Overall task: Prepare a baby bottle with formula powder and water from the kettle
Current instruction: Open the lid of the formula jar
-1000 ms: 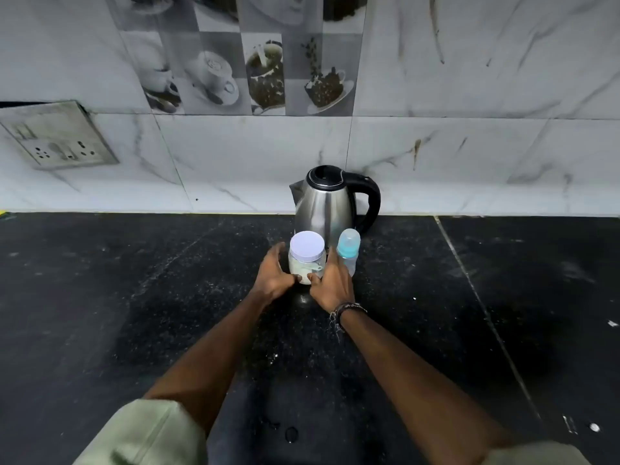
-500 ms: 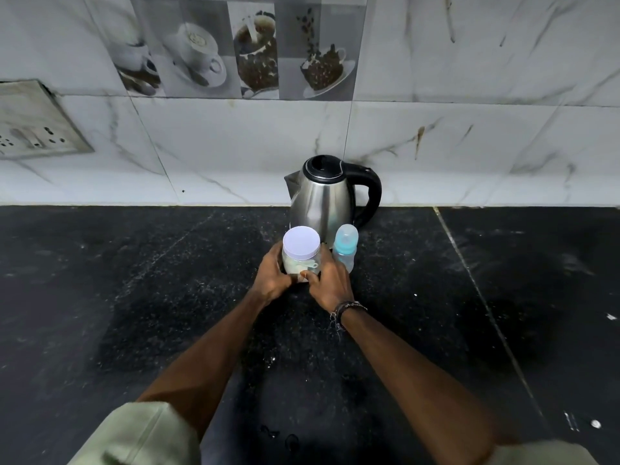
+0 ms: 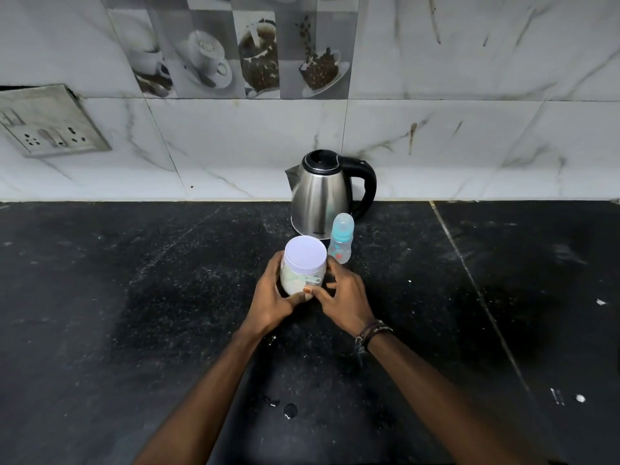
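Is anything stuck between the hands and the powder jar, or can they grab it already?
Nothing visible is in the way. The left hand and right hand already hold the powder jar from both sides. Its white lid is on.

your left hand (image 3: 273, 293) and right hand (image 3: 342, 293) cover the lower jar (image 3: 303, 273), so you can't tell whether it touches the tabletop (image 3: 134, 313). the kettle (image 3: 318, 193) logo is too small to read. the socket plate (image 3: 47, 122) is cut off at the left edge.
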A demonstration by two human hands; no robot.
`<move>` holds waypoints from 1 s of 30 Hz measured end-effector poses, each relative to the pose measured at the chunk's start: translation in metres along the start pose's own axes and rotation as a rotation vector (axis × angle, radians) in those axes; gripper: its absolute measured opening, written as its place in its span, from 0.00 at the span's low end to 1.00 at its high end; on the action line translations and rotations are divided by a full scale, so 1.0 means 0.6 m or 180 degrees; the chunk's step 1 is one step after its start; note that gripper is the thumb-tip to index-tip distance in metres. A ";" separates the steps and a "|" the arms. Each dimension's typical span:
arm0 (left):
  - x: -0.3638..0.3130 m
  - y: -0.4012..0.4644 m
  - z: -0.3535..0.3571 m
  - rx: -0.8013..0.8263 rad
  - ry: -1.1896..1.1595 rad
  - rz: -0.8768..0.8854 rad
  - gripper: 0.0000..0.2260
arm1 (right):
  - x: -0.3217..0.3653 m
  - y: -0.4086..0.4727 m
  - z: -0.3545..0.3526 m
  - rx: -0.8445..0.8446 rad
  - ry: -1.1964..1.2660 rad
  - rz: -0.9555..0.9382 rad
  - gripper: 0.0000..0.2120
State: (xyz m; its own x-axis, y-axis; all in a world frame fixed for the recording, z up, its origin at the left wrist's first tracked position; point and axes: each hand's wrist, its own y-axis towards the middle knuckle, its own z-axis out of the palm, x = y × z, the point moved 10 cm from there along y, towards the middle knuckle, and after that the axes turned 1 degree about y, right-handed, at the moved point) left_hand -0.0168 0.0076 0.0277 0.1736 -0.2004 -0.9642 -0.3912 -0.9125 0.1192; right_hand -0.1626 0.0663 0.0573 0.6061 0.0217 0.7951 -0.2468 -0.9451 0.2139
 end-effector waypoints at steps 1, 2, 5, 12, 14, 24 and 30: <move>-0.012 -0.017 0.001 -0.0027 -0.0031 0.0038 0.38 | 0.007 -0.014 -0.007 0.0009 0.0038 -0.0021 0.32; -0.025 -0.035 0.001 -0.0062 -0.0056 0.0077 0.38 | 0.014 -0.027 -0.014 0.0010 0.0070 -0.0032 0.33; -0.055 -0.078 -0.002 -0.0204 -0.0142 0.0130 0.39 | 0.035 -0.063 -0.035 -0.0048 0.0162 -0.0064 0.34; -0.084 -0.149 -0.002 -0.0468 -0.0254 0.0092 0.39 | 0.071 -0.132 -0.074 -0.0106 0.0314 -0.0108 0.37; -0.085 -0.161 -0.005 -0.0564 -0.0281 0.0068 0.39 | 0.083 -0.140 -0.081 -0.0008 0.0312 -0.0131 0.36; -0.143 -0.204 0.005 -0.0780 0.0869 0.0500 0.43 | 0.218 -0.122 -0.136 -0.0108 -0.2056 -0.0028 0.42; -0.175 -0.222 0.011 -0.0954 0.0977 0.0528 0.45 | 0.240 -0.124 -0.130 -0.0204 -0.2551 0.0168 0.46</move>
State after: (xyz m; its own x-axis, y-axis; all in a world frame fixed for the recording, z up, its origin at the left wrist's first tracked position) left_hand 0.0114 0.1527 0.1118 0.4079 -0.4076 -0.8170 -0.1656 -0.9130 0.3729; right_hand -0.1157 0.1650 0.1999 0.9446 -0.2859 0.1613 -0.3184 -0.9173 0.2390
